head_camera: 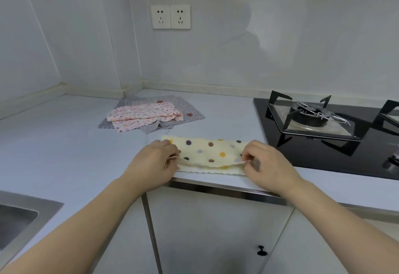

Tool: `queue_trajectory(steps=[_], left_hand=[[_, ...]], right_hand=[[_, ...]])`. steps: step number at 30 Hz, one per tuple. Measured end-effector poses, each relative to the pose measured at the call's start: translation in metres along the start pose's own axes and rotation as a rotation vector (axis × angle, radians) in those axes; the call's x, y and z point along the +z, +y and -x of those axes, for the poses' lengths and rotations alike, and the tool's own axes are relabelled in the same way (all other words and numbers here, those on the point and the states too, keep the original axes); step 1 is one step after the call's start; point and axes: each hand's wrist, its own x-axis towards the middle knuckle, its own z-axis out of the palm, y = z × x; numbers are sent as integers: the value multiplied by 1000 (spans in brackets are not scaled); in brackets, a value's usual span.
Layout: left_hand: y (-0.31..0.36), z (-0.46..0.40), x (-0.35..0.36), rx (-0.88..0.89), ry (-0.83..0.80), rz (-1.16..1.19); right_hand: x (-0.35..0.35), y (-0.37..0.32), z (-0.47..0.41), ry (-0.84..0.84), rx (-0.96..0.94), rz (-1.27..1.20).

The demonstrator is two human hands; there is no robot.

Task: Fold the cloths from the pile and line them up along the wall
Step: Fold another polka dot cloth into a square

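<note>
A cream cloth with coloured dots [210, 152] lies folded lengthwise at the counter's front edge. My left hand [154, 163] pinches the left end of its upper layer. At the right end, my right hand [266, 163] pinches the same layer, slightly lifted off the lower one. Behind it, near the corner of the wall, sits the pile: a pink speckled cloth [142, 116] rumpled on top of a grey patterned cloth [187, 109] spread flat.
A black gas hob [323, 131] with a burner and pan supports fills the counter to the right. A steel sink [19, 219] is at the lower left. Two wall sockets [170, 16] are above the pile. Cabinet doors with a black knob [262, 251] hang below.
</note>
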Motion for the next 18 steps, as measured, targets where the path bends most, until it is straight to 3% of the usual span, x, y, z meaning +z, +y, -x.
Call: queue_trajectory(steps=[8,12,15,18], left_hand=[[-3,4,-7,87,-112,-34],[-10,-3,-9,117,-91,-67],[-12,-6,-2,-32,-23,59],[-12,-14,1,-228,-63,230]], right_hand=[[3,4,-1,-149,-21,-20],[4,6,-2,-197,-31,-15],[5,7,-2,-196,10,-19],[7,10,-5,-184,92,-7]])
